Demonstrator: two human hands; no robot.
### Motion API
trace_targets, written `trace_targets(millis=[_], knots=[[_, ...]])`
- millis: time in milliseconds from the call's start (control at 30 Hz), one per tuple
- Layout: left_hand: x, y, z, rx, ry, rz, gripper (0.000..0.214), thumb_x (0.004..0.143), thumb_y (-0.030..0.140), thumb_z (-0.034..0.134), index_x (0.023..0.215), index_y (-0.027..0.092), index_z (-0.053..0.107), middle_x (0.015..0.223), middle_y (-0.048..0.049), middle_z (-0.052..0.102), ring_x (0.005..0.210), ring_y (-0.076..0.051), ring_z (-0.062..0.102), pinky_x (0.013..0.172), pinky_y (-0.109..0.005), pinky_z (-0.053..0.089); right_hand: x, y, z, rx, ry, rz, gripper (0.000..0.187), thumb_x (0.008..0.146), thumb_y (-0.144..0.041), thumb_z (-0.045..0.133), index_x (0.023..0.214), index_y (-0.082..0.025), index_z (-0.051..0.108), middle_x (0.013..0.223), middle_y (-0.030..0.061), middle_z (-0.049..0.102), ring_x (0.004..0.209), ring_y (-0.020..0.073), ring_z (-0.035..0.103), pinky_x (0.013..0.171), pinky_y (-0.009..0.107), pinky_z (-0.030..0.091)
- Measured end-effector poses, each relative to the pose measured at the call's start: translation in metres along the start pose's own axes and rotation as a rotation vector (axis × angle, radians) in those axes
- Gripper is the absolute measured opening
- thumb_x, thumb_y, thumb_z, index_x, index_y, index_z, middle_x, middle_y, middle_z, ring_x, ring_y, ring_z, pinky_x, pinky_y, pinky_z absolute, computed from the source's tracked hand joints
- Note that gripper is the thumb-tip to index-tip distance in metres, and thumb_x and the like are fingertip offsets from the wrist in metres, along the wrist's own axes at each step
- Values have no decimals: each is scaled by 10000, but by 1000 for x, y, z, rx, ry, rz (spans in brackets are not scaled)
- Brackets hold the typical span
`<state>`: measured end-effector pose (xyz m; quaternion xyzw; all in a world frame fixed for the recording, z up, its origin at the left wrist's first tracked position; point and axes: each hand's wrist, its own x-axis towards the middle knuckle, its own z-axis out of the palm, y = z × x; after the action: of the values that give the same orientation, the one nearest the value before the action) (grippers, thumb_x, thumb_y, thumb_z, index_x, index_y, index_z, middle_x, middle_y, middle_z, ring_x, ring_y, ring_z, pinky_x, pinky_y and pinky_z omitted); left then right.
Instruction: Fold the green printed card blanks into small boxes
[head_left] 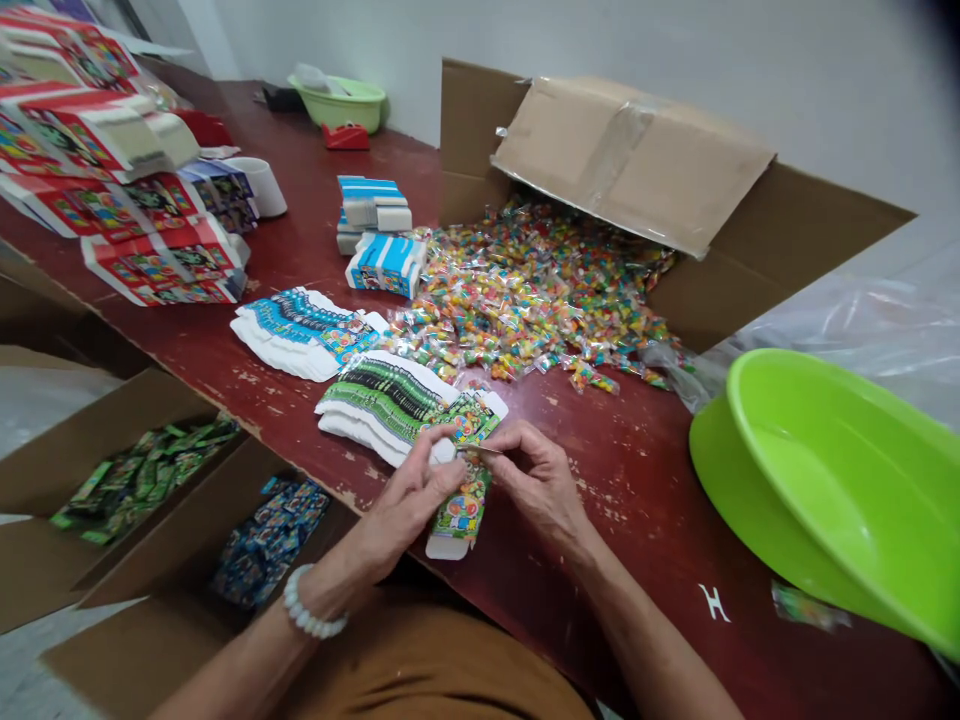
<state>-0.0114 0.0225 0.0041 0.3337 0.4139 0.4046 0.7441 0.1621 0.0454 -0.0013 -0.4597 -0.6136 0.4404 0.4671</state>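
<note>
Both hands meet at a small green printed candy box [463, 508] near the table's front edge, its white end flap hanging toward me. My left hand [420, 485] closes on the box from the left, thumb and fingers at its upper end. Across from it, my right hand [536, 475] pinches the box's top edge between thumb and forefinger. Just beyond lies a fanned row of flat green boxes [390, 395]. Behind that is a similar fanned row of flat blue boxes [300, 330]. Wrapped colourful candies [517, 290] form a heap farther back.
A cardboard carton [630, 160] lies on its side behind the candies. At right stands a green basin [825, 500]. Bundled red boxes [157, 260] are stacked at left, blue bundles [386, 265] at centre. Below the table edge, cartons hold green packets [142, 480] and blue packets [270, 540].
</note>
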Motion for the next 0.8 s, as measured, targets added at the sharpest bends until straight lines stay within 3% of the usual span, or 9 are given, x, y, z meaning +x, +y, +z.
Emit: trace_targets(millis=[67, 167, 367, 567, 800], knots=[[-1, 1, 1, -43, -42, -117, 592, 893, 534, 593, 1370, 233, 413, 820, -35, 686, 630, -181, 684, 563, -274, 549, -4, -1, 1, -40, -66, -9, 164, 884, -366, 648, 850, -215, 702, 849, 37, 636, 742, 163, 585, 683, 290, 473], [-1, 0, 4, -53, 32, -200, 612, 903, 613, 514, 1422, 305, 413, 761, -16, 656, 519, -163, 640, 491, -294, 546, -5, -1, 3, -8, -148, 82, 234, 915, -404, 604, 828, -203, 685, 848, 33, 647, 740, 154, 605, 695, 283, 488], [1, -2, 6, 32, 53, -125, 680, 887, 677, 477, 1463, 321, 424, 714, 0, 624, 495, -144, 604, 450, -246, 507, 2, 1, 7, 344, -160, 406, 302, 714, -401, 796, 809, -186, 607, 681, -20, 649, 503, 133, 614, 513, 264, 489], [1, 1, 4, 89, -4, -96, 714, 889, 664, 488, 1494, 295, 408, 690, -10, 637, 481, -138, 584, 443, -226, 483, 6, -2, 3, 306, -57, 433, 259, 672, -361, 807, 710, -163, 644, 630, -4, 662, 505, 122, 586, 505, 257, 488], [3, 6, -3, 171, -36, -85, 747, 874, 663, 515, 1505, 279, 406, 701, -16, 634, 515, -143, 580, 471, -240, 513, 10, -13, 1, 235, -92, 410, 161, 633, -271, 773, 658, -163, 656, 590, -16, 655, 492, 101, 569, 475, 220, 447]])
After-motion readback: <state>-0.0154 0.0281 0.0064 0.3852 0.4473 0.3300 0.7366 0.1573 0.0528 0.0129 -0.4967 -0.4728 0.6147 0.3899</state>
